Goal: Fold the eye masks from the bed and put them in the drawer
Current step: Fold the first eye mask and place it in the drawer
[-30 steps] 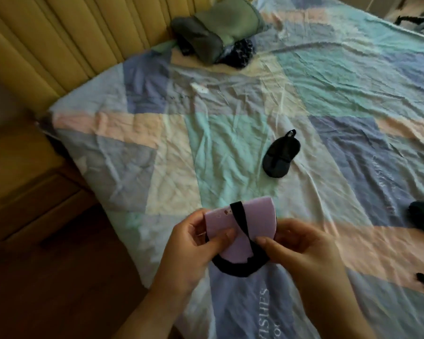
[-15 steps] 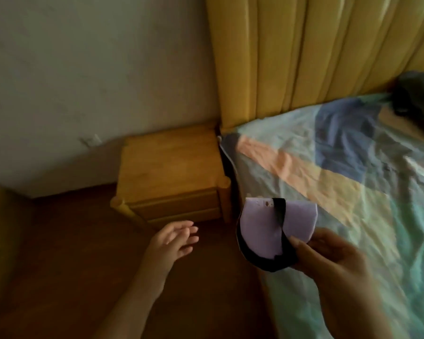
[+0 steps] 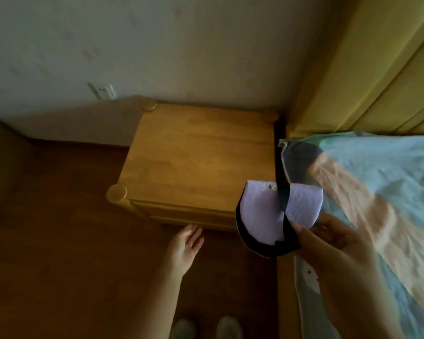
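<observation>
One folded purple eye mask is pinched by the right hand at lower right; the open left hand is held by the drawer, whose front is barely seen.

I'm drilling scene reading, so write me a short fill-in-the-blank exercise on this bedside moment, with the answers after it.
1. The folded purple eye mask is held in the person's ____ hand.
2. The left hand is open and reaches toward the ____ of the wooden nightstand.
3. The drawer is ____.
4. The strap that crosses the mask is ____ in colour.

Missing words: right; drawer; closed; black
</observation>
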